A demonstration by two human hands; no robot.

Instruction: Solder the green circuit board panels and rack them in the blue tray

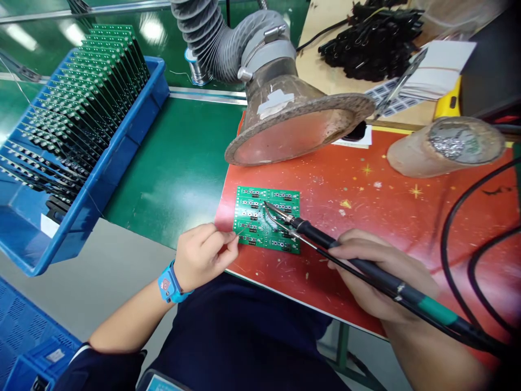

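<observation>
Left hand (201,258): we pinch thin solder wire (241,232) narrowly in the fingertips, blue wrist strap (171,283) on.
Right hand (378,271): we grip a soldering iron (358,262) pen-style, reaching over the board.
Board: green circuit board (266,220) flat on a red mat (345,190), between our hands.
Nearby: fume extractor hood (293,125) above; blue tray (138,130) of upright boards (81,114) left.

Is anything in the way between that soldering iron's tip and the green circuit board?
Nothing visible: the soldering iron in the right hand reaches over the green circuit board; the fume hood hangs beyond it.
</observation>
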